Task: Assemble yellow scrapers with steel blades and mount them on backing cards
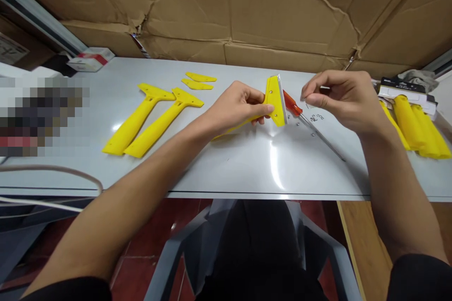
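My left hand is closed around a yellow scraper, its head tilted up with a metal blade along the right edge and small holes in its yellow face. Up off the table to the right, my right hand pinches thumb and fingertips together; whatever is between them is too small to make out. Beneath and between the hands lies a screwdriver with a red handle, partly behind the scraper head. Several small metal screws are scattered around it.
Two yellow scraper handles rest at left, with two thin yellow plates behind them. More yellow handles sit at far right beside a box. Cardboard lines the back; a white cable loops at left.
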`<state>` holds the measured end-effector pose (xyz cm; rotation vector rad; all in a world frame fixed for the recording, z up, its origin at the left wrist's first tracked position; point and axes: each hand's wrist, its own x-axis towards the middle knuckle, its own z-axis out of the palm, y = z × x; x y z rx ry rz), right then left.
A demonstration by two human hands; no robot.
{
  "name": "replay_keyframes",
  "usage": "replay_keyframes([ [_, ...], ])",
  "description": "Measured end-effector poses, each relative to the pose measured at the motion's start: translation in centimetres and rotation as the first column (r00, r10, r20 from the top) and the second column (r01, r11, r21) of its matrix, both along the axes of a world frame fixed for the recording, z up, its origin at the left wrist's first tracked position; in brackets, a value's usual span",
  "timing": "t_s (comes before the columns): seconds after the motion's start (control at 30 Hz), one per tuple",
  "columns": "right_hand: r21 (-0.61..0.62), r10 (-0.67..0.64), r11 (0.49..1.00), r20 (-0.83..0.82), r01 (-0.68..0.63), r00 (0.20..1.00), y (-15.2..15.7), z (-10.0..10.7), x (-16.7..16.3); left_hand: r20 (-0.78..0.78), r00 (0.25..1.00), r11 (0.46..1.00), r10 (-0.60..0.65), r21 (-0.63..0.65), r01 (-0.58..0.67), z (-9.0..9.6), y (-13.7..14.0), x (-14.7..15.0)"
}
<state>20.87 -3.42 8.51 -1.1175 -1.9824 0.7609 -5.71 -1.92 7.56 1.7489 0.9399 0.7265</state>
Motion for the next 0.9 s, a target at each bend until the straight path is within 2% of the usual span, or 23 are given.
replay_keyframes([
  [0.07, 0.031, -0.031, 0.999, -0.179, 0.037, 0.983, -0.2, -0.6, -1.1, -0.001, 1.0, 1.0, -0.03, 0.003, 0.03, -0.1, -0.1, 0.1],
  [0.13, 0.021, -0.024, 0.999, -0.269, 0.03, 0.963, -0.3, -1.5, -2.3, -0.022, 0.998, 0.998, -0.058, 0.036, 0.058, -0.5, -0.2, 0.3],
  [0.17, 0.002, -0.022, 1.0, -0.301, 0.024, 0.953, -0.2, -1.9, -2.7, -0.048, 0.997, 0.995, -0.057, 0.084, 0.061, -0.8, -0.3, 0.5],
  [0.23, -0.042, -0.04, 0.999, -0.374, 0.026, 0.927, -0.1, -2.4, -3.1, -0.118, 0.993, 0.963, -0.001, 0.267, 0.033, -1.5, -0.4, 0.7],
  [0.27, -0.073, -0.06, 0.997, -0.416, 0.032, 0.907, 0.1, -2.4, -3.0, -0.145, 0.988, 0.921, 0.051, 0.391, 0.01, -1.9, -0.4, 0.8],
  [0.33, -0.153, -0.103, 0.988, -0.488, 0.031, 0.867, 0.2, -2.1, -2.5, -0.146, 0.978, 0.785, 0.152, 0.619, -0.029, -2.6, -0.4, 1.0],
  [0.37, -0.2, -0.117, 0.98, -0.502, 0.017, 0.857, 0.3, -1.8, -2.2, -0.131, 0.975, 0.722, 0.18, 0.691, -0.04, -2.7, -0.4, 1.0],
  [0.4, -0.248, -0.122, 0.969, -0.497, -0.006, 0.859, 0.2, -1.5, -1.9, -0.122, 0.975, 0.683, 0.187, 0.729, -0.04, -2.8, -0.4, 0.9],
  [0.43, -0.288, -0.115, 0.957, -0.478, -0.032, 0.871, 0.1, -1.1, -1.7, -0.119, 0.977, 0.672, 0.176, 0.739, -0.031, -2.7, -0.4, 0.8],
  [0.47, -0.313, -0.096, 0.948, -0.453, -0.057, 0.887, -0.1, -0.9, -1.6, -0.126, 0.98, 0.685, 0.156, 0.728, -0.015, -2.5, -0.4, 0.7],
  [0.53, -0.329, -0.036, 0.938, -0.398, -0.106, 0.917, -0.6, -0.5, -1.7, -0.157, 0.982, 0.737, 0.103, 0.675, 0.03, -2.0, -0.4, 0.4],
  [0.6, -0.316, 0.021, 0.938, -0.354, -0.14, 0.935, -1.0, -0.5, -2.1, -0.186, 0.98, 0.766, 0.069, 0.639, 0.067, -1.6, -0.4, 0.3],
  [0.67, -0.298, 0.046, 0.943, -0.316, -0.145, 0.948, -1.4, -0.6, -2.5, -0.221, 0.973, 0.758, 0.07, 0.646, 0.092, -1.6, -0.3, 0.3],
  [0.7, -0.291, 0.048, 0.947, -0.295, -0.137, 0.954, -1.5, -0.8, -2.7, -0.241, 0.967, 0.735, 0.081, 0.67, 0.105, -1.7, -0.2, 0.2],
  [0.77, -0.285, 0.035, 0.953, -0.243, -0.106, 0.969, -1.6, -1.0, -2.9, -0.277, 0.954, 0.655, 0.115, 0.743, 0.137, -2.4, 0.3, 0.1],
  [0.8, -0.282, 0.025, 0.955, -0.223, -0.089, 0.975, -1.6, -1.1, -3.0, -0.284, 0.949, 0.592, 0.134, 0.791, 0.153, -2.9, 0.6, 0.0],
  [0.87, -0.28, 0.003, 0.958, -0.212, -0.063, 0.977, -1.7, -1.3, -3.2, -0.263, 0.95, 0.418, 0.167, 0.892, 0.174, -4.0, 1.3, -0.1],
  [0.9, -0.28, -0.008, 0.959, -0.222, -0.056, 0.975, -1.7, -1.4, -3.3, -0.234, 0.956, 0.302, 0.178, 0.937, 0.174, -4.6, 1.7, -0.2],
])
